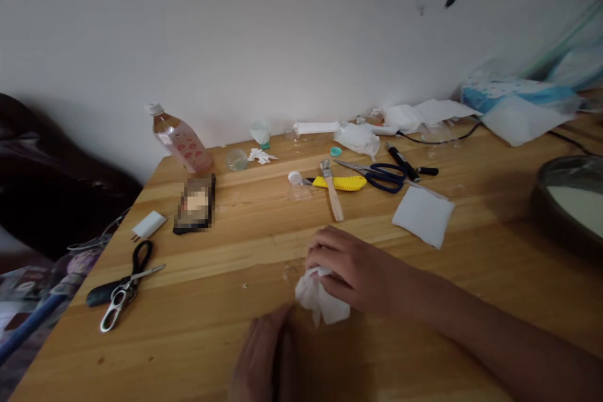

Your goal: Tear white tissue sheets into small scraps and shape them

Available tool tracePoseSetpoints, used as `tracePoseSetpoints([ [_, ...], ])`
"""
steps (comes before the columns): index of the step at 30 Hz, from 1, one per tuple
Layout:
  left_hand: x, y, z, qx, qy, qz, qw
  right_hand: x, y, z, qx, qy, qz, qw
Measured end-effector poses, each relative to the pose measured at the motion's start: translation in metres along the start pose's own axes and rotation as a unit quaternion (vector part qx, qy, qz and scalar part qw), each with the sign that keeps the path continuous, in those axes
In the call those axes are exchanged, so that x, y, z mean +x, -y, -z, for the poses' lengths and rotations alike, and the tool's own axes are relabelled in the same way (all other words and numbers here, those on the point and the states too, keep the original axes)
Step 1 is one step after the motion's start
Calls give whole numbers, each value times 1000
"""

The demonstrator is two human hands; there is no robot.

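White tissue (332,306), crumpled with no clear long axis, spills toward the wearer from the gripping right hand (348,267), the nearer of 2, above a wooden table (198,301); the left hand (261,352) sits apart, leftward, grip too dim to tell.

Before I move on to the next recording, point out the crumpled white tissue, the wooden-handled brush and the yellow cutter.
Crumpled white tissue (330,305): head view, on its exposed folds.
Wooden-handled brush (333,191): head view, midway along its handle.
Yellow cutter (348,183): head view, on its yellow grip.
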State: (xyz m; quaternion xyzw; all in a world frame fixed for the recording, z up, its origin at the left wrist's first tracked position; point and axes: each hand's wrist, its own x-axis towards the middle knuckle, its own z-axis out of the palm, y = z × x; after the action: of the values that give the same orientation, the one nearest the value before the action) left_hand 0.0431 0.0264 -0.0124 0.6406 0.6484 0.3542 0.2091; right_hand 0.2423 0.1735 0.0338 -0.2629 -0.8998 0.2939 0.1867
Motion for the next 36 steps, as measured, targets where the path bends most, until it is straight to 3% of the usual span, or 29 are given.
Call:
tracePoseSetpoints([
  [2,-4,-12,-17,-106,-37,113,987,-5,2,0,45,-7,-34,998],
  [4,-1,-22,-24,-194,-42,166,966,-11,5,2,75,4,-72,995],
  [12,21,-27,1,-292,81,201,931,-24,18,7,205,8,-182,962],
  [18,20,-29,-1,-330,80,268,902,-23,15,5,236,-9,-185,954],
  [23,16,-21,-11,-457,83,310,830,-21,19,10,223,-34,-195,955],
  [25,14,-16,-16,-476,72,321,816,-20,21,12,216,-41,-198,955],
  [29,15,-16,-20,-462,84,310,826,-20,23,12,216,-45,-202,954],
  [36,23,-32,-5,-400,94,301,861,-22,26,13,230,-37,-203,951],
])
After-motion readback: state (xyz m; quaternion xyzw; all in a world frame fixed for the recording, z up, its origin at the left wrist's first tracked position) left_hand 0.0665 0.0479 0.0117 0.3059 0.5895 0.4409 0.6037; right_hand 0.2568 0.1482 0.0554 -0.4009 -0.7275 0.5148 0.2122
